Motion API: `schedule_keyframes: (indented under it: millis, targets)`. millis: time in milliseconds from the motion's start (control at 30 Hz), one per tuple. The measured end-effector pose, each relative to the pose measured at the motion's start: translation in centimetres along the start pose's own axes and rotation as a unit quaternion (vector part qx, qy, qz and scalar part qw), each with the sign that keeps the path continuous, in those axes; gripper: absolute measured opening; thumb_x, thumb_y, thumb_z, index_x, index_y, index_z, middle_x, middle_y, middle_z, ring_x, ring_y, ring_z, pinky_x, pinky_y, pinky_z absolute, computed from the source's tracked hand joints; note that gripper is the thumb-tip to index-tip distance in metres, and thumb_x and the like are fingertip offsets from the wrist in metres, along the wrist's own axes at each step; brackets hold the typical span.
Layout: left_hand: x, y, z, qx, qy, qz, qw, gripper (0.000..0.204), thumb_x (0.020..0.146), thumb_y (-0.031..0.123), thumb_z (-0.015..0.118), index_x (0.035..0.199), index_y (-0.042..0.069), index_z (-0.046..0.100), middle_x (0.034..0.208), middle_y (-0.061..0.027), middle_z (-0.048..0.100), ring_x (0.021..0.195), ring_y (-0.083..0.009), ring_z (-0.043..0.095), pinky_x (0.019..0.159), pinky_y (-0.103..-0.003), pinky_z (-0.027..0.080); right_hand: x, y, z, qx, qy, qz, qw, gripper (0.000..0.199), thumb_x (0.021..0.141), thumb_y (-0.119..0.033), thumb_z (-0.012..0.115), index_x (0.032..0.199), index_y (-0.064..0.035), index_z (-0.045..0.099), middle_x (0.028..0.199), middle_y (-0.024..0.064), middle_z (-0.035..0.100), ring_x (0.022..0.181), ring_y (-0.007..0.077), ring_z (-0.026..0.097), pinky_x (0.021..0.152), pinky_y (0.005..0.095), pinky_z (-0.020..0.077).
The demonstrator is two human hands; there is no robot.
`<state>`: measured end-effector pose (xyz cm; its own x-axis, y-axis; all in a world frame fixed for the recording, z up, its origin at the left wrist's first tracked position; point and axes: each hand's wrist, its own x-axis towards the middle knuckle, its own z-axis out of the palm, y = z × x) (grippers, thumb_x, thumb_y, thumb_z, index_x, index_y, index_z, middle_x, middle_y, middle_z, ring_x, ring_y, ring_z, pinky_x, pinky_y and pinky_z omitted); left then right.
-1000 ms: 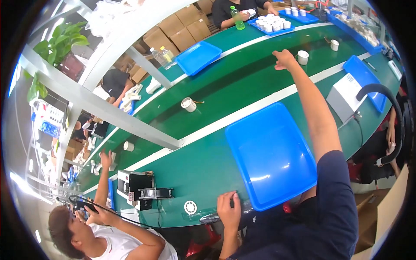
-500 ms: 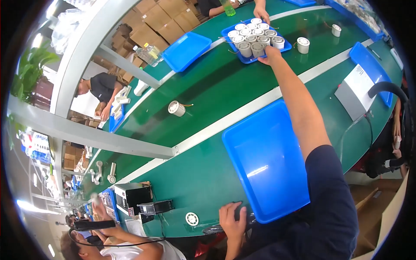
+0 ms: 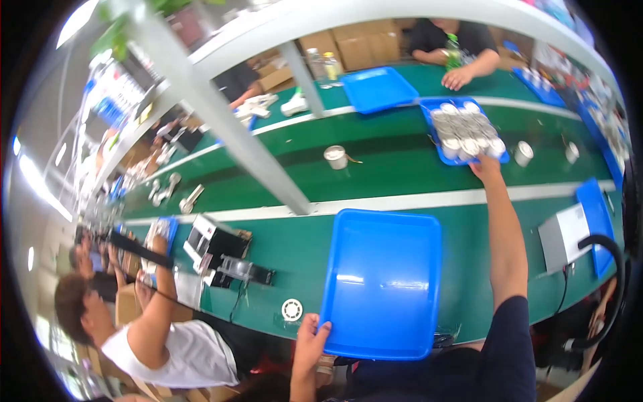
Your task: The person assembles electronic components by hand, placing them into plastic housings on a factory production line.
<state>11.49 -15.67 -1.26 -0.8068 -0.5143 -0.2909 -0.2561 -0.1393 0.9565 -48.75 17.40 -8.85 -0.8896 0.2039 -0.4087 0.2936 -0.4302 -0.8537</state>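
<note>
Green belt [image 3: 402, 171]: loose canister [image 3: 335, 157].

Right hand [image 3: 485, 165] now at can tray [image 3: 434, 131]

An empty blue tray [image 3: 382, 285] lies flat at lower centre, while a smaller blue tray [image 3: 435, 130] packed with round silver cans [image 3: 465, 130] sits upper right.

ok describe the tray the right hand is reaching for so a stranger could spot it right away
Follow the long green conveyor belt to its far side, past the white stripe. There the right hand touches the near edge of a blue tray. Unlike the bare blue tray held by the left hand and the other bare one farther back, it is packed with small silver-white round canisters.
</note>
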Motion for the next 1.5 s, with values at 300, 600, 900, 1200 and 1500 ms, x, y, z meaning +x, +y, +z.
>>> schedule_keyframes:
  millis: [300, 600, 900, 1200, 1500]
  targets:
    - [2.3, 4.4, -1.9, -0.157, 0.071, 0.068, 0.983, 0.025, 0.092, -0.001, 0.060, 0.113, 0.006, 0.049, 0.096, -0.0044, 0.062, 0.085, -0.0107, 0.059, 0.077, -0.027, 0.050, -13.0, 2.9, -0.1, -0.013, -0.032, 0.009, 0.999, 0.033, 0.093, -0.009, 0.061, 0.113, 0.0136, 0.049, 0.081, 0.0257, 0.065, 0.067, 0.0335, 0.069, 0.053, 0.0391, 0.0601]
    - [10.3, 10.1, 8.8, -0.153, -0.121, 0.103, 0.975, 0.030, 0.092, 0.007, 0.063, 0.120, 0.006, 0.050, 0.106, -0.0072, 0.062, 0.094, -0.0180, 0.062, 0.081, -0.032, 0.053, -25.3, 4.5, -5.0, -0.045, -0.004, 0.011, 0.999, 0.026, 0.097, -0.019, 0.057, 0.089, 0.0056, 0.061, 0.073, 0.0190, 0.069, 0.051, 0.0237, 0.066, 0.043, 0.0332, 0.0552]
    - [26.3, 15.5, 24.0, -0.214, -0.262, 0.105, 0.935, 0.024, 0.092, 0.009, 0.062, 0.113, 0.001, 0.054, 0.108, -0.0132, 0.061, 0.095, -0.0265, 0.064, 0.080, -0.047, 0.061, -40.6, 9.2, -10.4, 0.042, -0.055, 0.031, 0.997, 0.028, 0.101, -0.013, 0.051, 0.123, 0.0028, 0.045, 0.069, 0.0195, 0.066, 0.053, 0.0260, 0.068, 0.042, 0.0353, 0.0561]
    - [33.2, 14.3, 33.3, -0.187, -0.273, 0.095, 0.939, 0.029, 0.095, 0.013, 0.057, 0.118, -0.004, 0.053, 0.114, -0.0177, 0.061, 0.101, -0.0307, 0.064, 0.083, -0.048, 0.061, -48.7, 10.2, -13.5, 0.051, -0.055, 0.064, 0.995, 0.026, 0.102, -0.020, 0.053, 0.107, 0.0047, 0.045, 0.082, 0.0195, 0.065, 0.068, 0.0258, 0.071, 0.056, 0.0333, 0.0602]
    - [33.1, 14.2, 36.6, -0.158, -0.250, 0.085, 0.952, 0.031, 0.094, 0.011, 0.056, 0.120, -0.005, 0.053, 0.118, -0.0188, 0.060, 0.108, -0.0321, 0.062, 0.088, -0.051, 0.058, -48.8, 9.7, -14.5, -0.002, -0.092, 0.069, 0.993, 0.032, 0.102, -0.026, 0.054, 0.109, 0.0034, 0.043, 0.100, 0.0178, 0.065, 0.083, 0.0261, 0.073, 0.067, 0.0313, 0.0606]
